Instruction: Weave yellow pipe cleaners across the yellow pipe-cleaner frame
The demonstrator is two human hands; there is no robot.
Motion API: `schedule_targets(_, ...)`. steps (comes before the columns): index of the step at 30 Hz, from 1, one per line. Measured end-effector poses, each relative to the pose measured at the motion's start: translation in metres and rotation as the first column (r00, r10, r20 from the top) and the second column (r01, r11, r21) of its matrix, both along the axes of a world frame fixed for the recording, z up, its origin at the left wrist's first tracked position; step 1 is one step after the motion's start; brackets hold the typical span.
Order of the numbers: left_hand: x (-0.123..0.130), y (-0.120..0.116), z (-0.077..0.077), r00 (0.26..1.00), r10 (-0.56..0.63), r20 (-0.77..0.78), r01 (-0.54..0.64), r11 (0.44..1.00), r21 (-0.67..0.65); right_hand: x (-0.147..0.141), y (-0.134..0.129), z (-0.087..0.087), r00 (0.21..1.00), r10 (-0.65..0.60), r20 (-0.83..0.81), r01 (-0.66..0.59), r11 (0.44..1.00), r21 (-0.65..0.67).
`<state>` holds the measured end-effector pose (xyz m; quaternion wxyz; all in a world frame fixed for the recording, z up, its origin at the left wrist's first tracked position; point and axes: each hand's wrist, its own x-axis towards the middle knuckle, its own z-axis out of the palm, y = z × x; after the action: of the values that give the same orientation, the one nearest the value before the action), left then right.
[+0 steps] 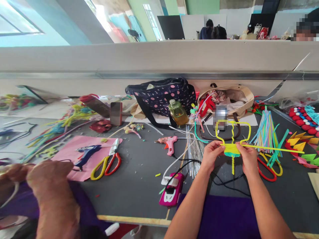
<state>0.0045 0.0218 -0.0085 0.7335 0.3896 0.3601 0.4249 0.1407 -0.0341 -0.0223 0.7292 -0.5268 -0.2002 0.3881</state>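
Note:
A yellow pipe-cleaner figure [232,150] is held up over the dark table, with two bent loops at the top, a wrapped yellow body, a green band under it and a twisted stem hanging down. My left hand [212,153] pinches the left side of the wrapped body. On the other side my right hand [247,156] pinches the body's right edge, where a long loose yellow strand runs out to the right. Red-and-yellow scissors [269,167] lie just beyond my right hand, beside a bundle of pastel pipe cleaners [265,132].
A pink glue gun [171,145], a magenta power strip [172,189] and cables lie left of my hands. Behind stand a bottle [178,113], a dark patterned bag [161,94] and a beige bag [243,96]. At left, a co-worker's hands [47,176] are near a blue glue gun [87,155] and scissors [109,162].

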Motion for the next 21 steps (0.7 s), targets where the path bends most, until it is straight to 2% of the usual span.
schedule_targets(15,-0.001,0.001,-0.0019,0.999,0.001,0.032,0.0,0.999,-0.032,0.0049,-0.0012,-0.0074,1.0,0.018,0.017,-0.018,1.0,-0.022)
schedule_targets(21,-0.0008,-0.0002,0.001,0.999,0.029,0.045,-0.028,0.999,-0.033,0.0031,-0.0013,-0.003,1.0,0.011,0.001,-0.011,1.0,-0.006)
